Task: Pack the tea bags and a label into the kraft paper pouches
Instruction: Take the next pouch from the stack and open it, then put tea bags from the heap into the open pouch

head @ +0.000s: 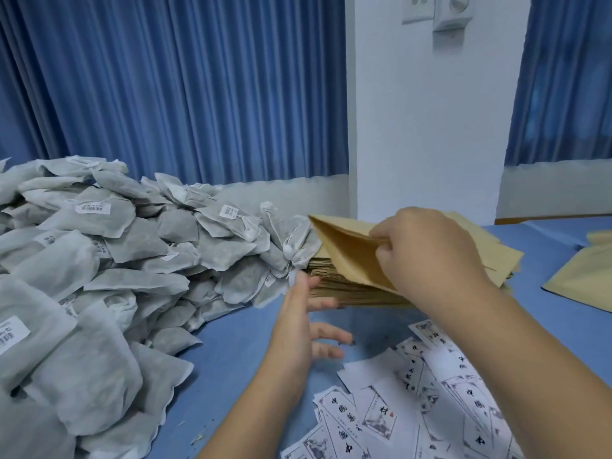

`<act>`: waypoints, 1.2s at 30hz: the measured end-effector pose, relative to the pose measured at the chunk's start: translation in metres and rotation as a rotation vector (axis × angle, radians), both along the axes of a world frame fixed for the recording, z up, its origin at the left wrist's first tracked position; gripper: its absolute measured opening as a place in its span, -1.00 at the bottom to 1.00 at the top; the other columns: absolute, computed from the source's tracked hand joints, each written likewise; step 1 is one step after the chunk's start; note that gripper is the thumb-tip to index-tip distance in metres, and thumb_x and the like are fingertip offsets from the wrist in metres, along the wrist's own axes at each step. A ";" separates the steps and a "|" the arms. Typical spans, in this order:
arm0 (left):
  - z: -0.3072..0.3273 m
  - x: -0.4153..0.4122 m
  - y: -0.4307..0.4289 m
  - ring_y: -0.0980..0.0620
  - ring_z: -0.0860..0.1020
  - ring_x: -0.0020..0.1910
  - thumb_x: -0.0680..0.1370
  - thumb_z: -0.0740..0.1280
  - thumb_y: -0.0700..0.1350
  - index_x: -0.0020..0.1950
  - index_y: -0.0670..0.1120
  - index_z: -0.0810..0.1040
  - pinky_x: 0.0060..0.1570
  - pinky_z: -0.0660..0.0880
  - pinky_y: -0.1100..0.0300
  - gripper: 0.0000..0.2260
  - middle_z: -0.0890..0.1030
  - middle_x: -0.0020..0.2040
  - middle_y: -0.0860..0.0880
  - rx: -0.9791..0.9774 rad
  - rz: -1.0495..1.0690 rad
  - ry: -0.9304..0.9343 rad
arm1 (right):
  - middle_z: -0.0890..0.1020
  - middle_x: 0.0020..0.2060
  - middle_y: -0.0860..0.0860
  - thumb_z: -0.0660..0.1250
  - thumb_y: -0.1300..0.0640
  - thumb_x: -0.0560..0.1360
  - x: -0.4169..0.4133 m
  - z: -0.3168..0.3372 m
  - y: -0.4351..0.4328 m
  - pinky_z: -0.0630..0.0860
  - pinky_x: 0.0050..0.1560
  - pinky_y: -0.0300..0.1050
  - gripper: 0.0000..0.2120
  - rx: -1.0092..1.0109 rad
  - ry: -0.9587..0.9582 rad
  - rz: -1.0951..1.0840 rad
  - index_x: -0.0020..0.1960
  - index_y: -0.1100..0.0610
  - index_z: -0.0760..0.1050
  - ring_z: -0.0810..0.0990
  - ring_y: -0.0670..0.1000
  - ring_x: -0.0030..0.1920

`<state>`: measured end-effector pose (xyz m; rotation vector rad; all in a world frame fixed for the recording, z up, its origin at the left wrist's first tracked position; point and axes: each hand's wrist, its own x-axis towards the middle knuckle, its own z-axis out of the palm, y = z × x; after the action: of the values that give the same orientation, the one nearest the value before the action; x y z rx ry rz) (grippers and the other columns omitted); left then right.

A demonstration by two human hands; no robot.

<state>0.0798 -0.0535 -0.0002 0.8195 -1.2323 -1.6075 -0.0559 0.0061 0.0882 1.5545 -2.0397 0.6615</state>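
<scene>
The right hand (427, 256) is pinching the top pouch (347, 256), thumb and curled fingers closed on its near edge, and is holding it tilted above the stack of pouches (344, 293). The pouch's far corner is pointing up to the left, while its right part is hiding behind the hand and wrist. The left hand (299, 329) is hovering just in front of the stack, at its left corner. It is open, fingers (328, 336) spread and holding nothing. They are blurring, so it is hard to say whether the fingertips are touching the stack's edge.

Left of the stack, the heap of tea bags (116, 260) is spilling right up against it, and its nearest bags are covering the stack's left end. The heap is running off the left and bottom edges, so its full extent is not showing. White stickers are showing on some bags, their print too small to read.

In front of the stack, toward the right, the labels (390, 415) are lying in a loose overlapping pile on the blue table (238, 356), partly under the right forearm and cut off at the bottom. Right of the stack, more pouches (583, 276) are lying flat, cropped by the edge. Behind the stack, a white pillar (427, 127) is standing between blue curtains (165, 77).
</scene>
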 end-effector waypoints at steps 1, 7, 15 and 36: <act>-0.001 0.000 -0.005 -0.04 0.57 -0.43 0.61 0.16 0.14 0.09 -0.01 0.52 -0.52 0.46 0.18 -0.72 0.61 -0.04 -0.11 -0.026 0.096 -0.038 | 0.53 -0.22 0.00 0.22 0.25 0.39 -0.006 0.000 -0.001 0.24 -0.42 -0.18 -0.74 -0.008 -0.018 -0.012 -0.11 0.01 0.63 0.52 0.12 -0.21; 0.004 -0.004 -0.073 0.02 0.53 -0.02 0.51 0.31 -0.16 0.00 -0.04 0.55 -0.02 0.42 0.19 -0.91 0.55 0.00 0.00 -0.653 0.463 -0.680 | 0.61 -0.11 0.01 0.26 0.21 0.41 -0.025 -0.007 -0.008 0.46 -0.27 -0.12 -0.76 -0.013 -0.150 -0.051 -0.05 -0.01 0.64 0.56 0.12 -0.15; 0.032 -0.051 -0.151 -0.18 0.43 0.22 0.54 0.29 0.07 0.35 -0.11 0.34 0.11 0.39 0.00 -0.55 0.38 0.27 -0.16 -0.877 0.486 -1.151 | 0.62 -0.12 -0.02 0.25 0.22 0.43 -0.036 -0.016 -0.017 0.40 -0.31 -0.16 -0.75 0.041 -0.212 -0.064 -0.07 -0.04 0.64 0.54 0.07 -0.21; 0.027 0.006 -0.106 -0.08 0.55 -0.10 0.54 0.27 -0.19 0.24 -0.10 0.58 -0.11 0.41 0.17 -0.72 0.63 -0.13 -0.07 -0.914 0.671 -0.816 | 0.62 -0.10 -0.01 0.26 0.22 0.43 -0.053 -0.013 -0.014 0.38 -0.30 -0.18 -0.72 0.016 -0.340 -0.012 -0.04 -0.08 0.64 0.55 0.08 -0.18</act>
<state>0.0855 -0.1592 0.0266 1.1121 -1.7566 -0.0538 -0.1093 -0.0083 0.0753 1.5197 -2.2989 0.9613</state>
